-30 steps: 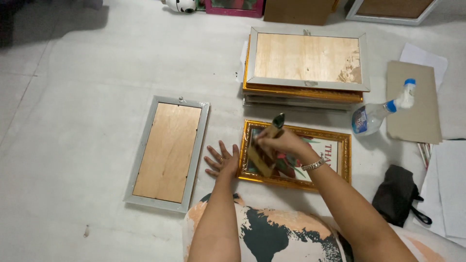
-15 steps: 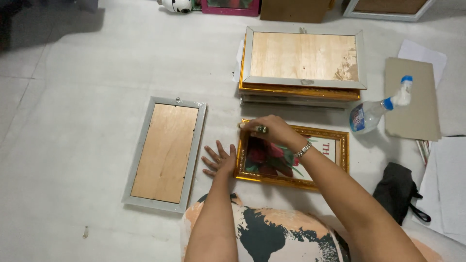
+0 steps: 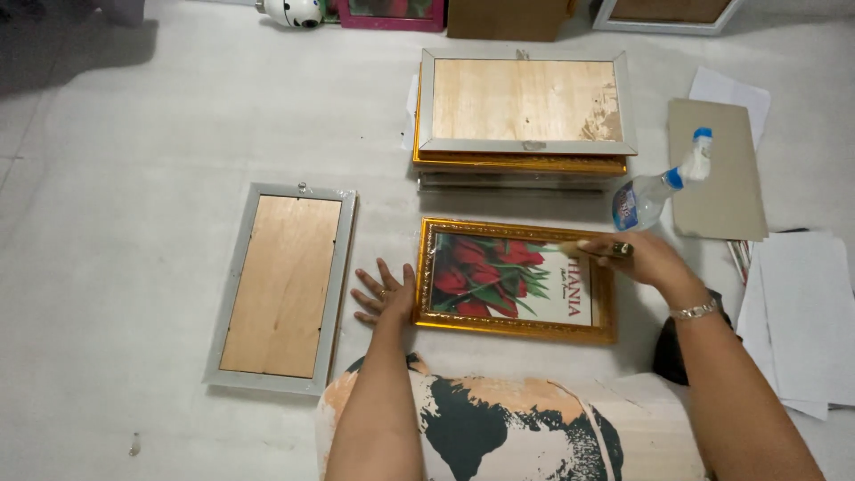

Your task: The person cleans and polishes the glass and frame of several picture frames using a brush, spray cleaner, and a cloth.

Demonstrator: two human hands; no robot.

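A gold-framed picture of red tulips (image 3: 499,276) lies face up on the floor in front of me. My left hand (image 3: 385,294) rests flat on the floor, its fingers spread, touching the frame's left edge. My right hand (image 3: 637,256) is over the frame's upper right corner and grips a small brush (image 3: 579,248), whose bristles point left across the glass.
A silver frame (image 3: 233,283) lies face down to the left. A stack of frames (image 3: 525,111) sits behind the picture. A spray bottle (image 3: 655,189), a cardboard sheet (image 3: 717,169), white papers (image 3: 802,312) and a dark cloth (image 3: 666,352) are on the right.
My right hand has swept the brush from the picture's left side across to its upper right corner, uncovering the tulip image. My left hand has stayed in place.
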